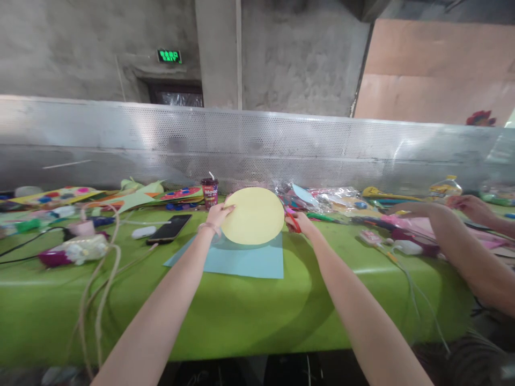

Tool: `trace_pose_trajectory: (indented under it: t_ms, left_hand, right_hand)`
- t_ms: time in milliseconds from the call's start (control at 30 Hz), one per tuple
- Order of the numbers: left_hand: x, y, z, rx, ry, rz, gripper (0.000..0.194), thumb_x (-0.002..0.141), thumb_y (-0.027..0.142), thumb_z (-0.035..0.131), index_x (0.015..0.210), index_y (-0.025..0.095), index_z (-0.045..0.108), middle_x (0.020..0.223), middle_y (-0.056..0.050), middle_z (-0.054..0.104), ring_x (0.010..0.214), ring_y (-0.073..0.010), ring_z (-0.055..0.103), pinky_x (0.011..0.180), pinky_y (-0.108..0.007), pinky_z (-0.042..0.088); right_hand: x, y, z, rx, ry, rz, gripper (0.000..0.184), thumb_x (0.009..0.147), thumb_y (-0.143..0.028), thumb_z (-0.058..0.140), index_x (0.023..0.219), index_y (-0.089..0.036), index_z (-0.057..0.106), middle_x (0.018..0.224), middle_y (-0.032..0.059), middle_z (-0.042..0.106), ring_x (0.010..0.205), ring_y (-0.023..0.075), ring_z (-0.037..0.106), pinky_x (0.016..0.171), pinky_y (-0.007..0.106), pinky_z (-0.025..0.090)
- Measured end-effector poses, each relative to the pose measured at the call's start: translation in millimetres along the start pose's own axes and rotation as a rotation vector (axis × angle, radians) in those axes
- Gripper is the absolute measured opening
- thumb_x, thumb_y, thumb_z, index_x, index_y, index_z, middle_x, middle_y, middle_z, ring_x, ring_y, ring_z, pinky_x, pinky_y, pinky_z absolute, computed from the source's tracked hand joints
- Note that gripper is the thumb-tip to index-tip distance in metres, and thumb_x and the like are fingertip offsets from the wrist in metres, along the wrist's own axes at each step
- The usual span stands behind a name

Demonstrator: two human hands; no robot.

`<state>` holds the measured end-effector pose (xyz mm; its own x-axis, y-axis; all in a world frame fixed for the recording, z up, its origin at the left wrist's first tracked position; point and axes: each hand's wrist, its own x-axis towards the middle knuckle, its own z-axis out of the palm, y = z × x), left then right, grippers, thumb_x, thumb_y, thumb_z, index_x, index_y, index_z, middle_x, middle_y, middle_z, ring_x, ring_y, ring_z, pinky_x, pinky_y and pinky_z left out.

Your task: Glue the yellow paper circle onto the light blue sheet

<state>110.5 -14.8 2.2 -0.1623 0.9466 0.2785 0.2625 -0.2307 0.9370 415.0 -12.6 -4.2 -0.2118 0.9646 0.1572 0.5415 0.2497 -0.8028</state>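
My left hand [218, 215] pinches the left edge of a pale yellow paper oval [253, 216], thumb on its front face. The oval is held up, tilted toward me, above a light blue sheet of paper [245, 261] lying on the table. At the oval's right side my right hand [302, 223] is closed around red-handled scissors [295, 222]. Their blades are hard to make out near the paper's edge. A band circles my left wrist.
Left of the blue sheet lie a black phone [171, 229], a white case [144, 232] and a purple glue gun [60, 256] with cables. Behind stands a dark cup with a straw [210, 192]. Colourful craft papers line the back. At right, another person's arms [450, 236] reach over pink material.
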Motion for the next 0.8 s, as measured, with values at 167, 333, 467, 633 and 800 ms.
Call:
trace_pose_trajectory:
  t_ms: [167,333,467,633,800]
  left_hand:
    - [2.7,-3.5,-0.7,0.0,-0.001,0.006,0.022,0.086,0.03,0.055,0.098,0.012,0.058,0.094,-0.004,0.06,0.079,-0.0149,0.059,0.069,-0.032,0.051]
    - [1.5,-1.6,-0.6,0.003,0.001,0.005,0.022,0.086,0.03,0.054,0.097,0.012,0.058,0.092,-0.004,0.06,0.076,-0.0143,0.059,0.067,-0.031,0.051]
    - [-1.1,1.0,-0.4,0.007,-0.003,0.001,0.022,0.086,0.03,0.054,0.097,0.012,0.058,0.091,-0.004,0.06,0.076,-0.014,0.059,0.067,-0.031,0.051]
    - [-2.9,2.3,-0.2,0.015,-0.007,-0.004,0.021,0.086,0.03,0.055,0.095,0.012,0.058,0.09,-0.004,0.061,0.075,-0.0139,0.059,0.066,-0.031,0.051]
    - [-1.0,1.2,-1.5,0.007,0.038,0.006,0.022,0.086,0.031,0.054,0.097,0.012,0.058,0.093,-0.004,0.06,0.078,-0.0149,0.059,0.068,-0.032,0.051]
  right_hand:
    - [-1.9,-3.0,-0.2,-0.014,0.007,0.017,0.024,0.087,-0.033,0.051,0.1,-0.014,0.057,0.092,0.0033,0.06,0.073,0.0123,0.059,0.064,0.029,0.05]
    - [0.1,-2.1,-1.0,-0.01,0.029,0.031,0.021,0.088,-0.033,0.051,0.095,-0.014,0.058,0.086,0.0016,0.061,0.067,0.0099,0.058,0.059,0.026,0.05]
    - [1.0,-2.8,-0.6,0.011,0.052,0.047,0.023,0.087,-0.033,0.052,0.098,-0.013,0.057,0.088,0.0024,0.06,0.069,0.0108,0.058,0.059,0.027,0.05]
    - [-2.1,-6.7,0.2,0.032,0.039,0.045,0.023,0.087,-0.033,0.051,0.098,-0.014,0.058,0.091,0.0028,0.06,0.07,0.0113,0.058,0.06,0.027,0.05]
    - [-3.0,-7.5,-0.3,0.05,0.022,0.032,0.023,0.087,-0.033,0.052,0.098,-0.014,0.057,0.089,0.0023,0.06,0.069,0.011,0.058,0.059,0.027,0.05]
